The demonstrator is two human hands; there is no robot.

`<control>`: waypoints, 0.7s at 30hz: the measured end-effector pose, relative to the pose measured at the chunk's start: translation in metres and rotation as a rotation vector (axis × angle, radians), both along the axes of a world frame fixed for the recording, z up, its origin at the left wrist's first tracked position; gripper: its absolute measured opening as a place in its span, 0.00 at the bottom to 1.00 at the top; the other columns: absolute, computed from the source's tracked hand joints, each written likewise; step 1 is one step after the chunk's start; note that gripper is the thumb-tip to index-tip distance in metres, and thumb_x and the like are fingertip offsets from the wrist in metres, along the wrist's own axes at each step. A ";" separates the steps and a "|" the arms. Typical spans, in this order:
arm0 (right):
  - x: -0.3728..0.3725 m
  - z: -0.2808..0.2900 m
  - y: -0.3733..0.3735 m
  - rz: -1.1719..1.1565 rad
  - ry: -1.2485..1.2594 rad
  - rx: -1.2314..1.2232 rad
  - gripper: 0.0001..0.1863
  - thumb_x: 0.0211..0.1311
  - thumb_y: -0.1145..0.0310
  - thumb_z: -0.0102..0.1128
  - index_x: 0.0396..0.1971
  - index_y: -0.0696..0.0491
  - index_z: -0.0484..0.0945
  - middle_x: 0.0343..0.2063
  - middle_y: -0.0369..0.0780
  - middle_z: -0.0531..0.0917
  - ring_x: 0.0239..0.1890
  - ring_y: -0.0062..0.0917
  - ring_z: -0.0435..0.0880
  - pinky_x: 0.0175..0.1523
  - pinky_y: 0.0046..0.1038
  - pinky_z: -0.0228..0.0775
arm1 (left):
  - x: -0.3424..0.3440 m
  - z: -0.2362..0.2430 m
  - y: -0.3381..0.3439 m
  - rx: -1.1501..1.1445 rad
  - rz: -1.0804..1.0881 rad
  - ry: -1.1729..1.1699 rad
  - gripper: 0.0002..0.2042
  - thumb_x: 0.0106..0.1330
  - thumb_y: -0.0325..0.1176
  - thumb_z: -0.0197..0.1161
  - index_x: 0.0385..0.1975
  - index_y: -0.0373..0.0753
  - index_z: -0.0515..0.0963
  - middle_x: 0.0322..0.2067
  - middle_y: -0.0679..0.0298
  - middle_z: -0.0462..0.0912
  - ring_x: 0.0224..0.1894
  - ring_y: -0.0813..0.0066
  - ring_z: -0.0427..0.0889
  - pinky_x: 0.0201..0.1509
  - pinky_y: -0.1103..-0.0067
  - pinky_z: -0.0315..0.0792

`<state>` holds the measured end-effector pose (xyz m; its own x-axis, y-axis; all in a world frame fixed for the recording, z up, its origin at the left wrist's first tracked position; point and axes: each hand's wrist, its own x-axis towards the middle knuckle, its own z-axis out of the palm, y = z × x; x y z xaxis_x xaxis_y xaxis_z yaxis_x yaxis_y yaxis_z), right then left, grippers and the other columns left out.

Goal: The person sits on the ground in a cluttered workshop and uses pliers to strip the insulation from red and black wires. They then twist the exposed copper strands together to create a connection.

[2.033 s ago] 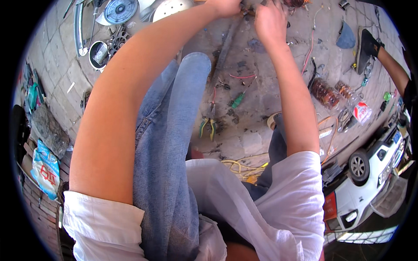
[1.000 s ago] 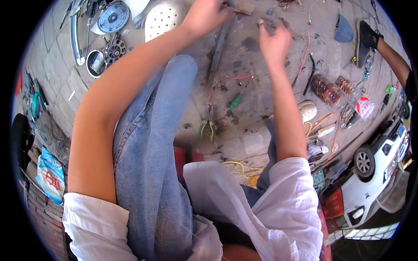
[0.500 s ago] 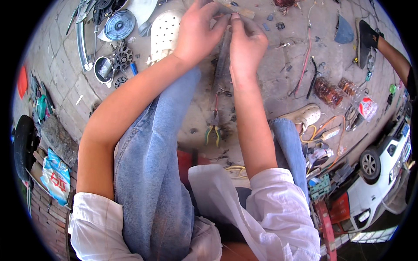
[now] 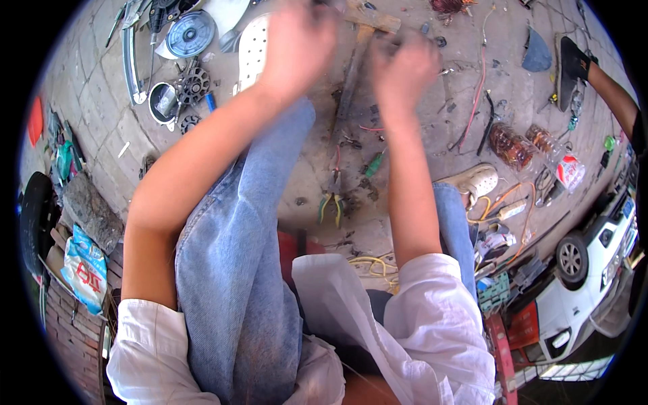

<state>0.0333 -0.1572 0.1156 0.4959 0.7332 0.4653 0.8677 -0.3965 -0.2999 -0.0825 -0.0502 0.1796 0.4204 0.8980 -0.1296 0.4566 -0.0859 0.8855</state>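
My left hand (image 4: 304, 40) is at the top edge above the white clog on my left foot, smeared by motion. Its fingers are partly out of the picture. My right hand (image 4: 407, 73) hovers over the ground to the right of a hammer (image 4: 352, 75), also blurred, so what either hand holds cannot be made out. The hammer lies between the hands, its worn head at the far end. Nearer to me lie pliers (image 4: 331, 206) with yellow-green handles and a green-handled screwdriver (image 4: 374, 164), left of my right forearm.
Motor parts and a round grey cover (image 4: 190, 34) lie at the far left. On the right are plastic bottles (image 4: 511, 145) holding copper-coloured scrap, loose wires, and another person's dark shoe (image 4: 572, 71). A white car (image 4: 587, 270) stands further right.
My hands, together over the hammer's head before, have come apart. The left moved slightly left, the right moved right and nearer. The hammer and green screwdriver now show more fully.
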 end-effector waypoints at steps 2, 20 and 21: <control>0.021 -0.015 -0.024 -0.090 0.092 -0.060 0.10 0.50 0.71 0.65 0.20 0.62 0.76 0.21 0.45 0.82 0.22 0.38 0.79 0.30 0.32 0.68 | -0.008 0.010 0.011 -0.092 0.050 -0.045 0.05 0.64 0.27 0.59 0.30 0.31 0.76 0.21 0.65 0.74 0.24 0.81 0.69 0.28 0.80 0.64; 0.012 0.063 -0.009 0.213 1.186 0.239 0.08 0.62 0.76 0.61 0.40 0.61 0.81 0.37 0.36 0.83 0.43 0.18 0.79 0.50 0.20 0.70 | -0.006 0.029 -0.002 -0.316 -0.246 -0.202 0.05 0.64 0.28 0.62 0.35 0.32 0.79 0.31 0.68 0.80 0.34 0.86 0.73 0.40 0.85 0.68; 0.011 0.062 -0.008 0.220 1.161 0.248 0.08 0.61 0.76 0.62 0.40 0.61 0.81 0.37 0.36 0.84 0.42 0.18 0.79 0.50 0.21 0.70 | -0.007 0.029 -0.003 -0.329 -0.244 -0.187 0.05 0.64 0.27 0.62 0.34 0.32 0.79 0.31 0.68 0.80 0.35 0.86 0.73 0.40 0.85 0.68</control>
<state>0.0439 -0.1657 0.1779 0.5876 0.8084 -0.0346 0.0722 -0.0950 -0.9929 -0.0891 -0.0531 0.2083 0.6580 0.6934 -0.2936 0.2878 0.1287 0.9490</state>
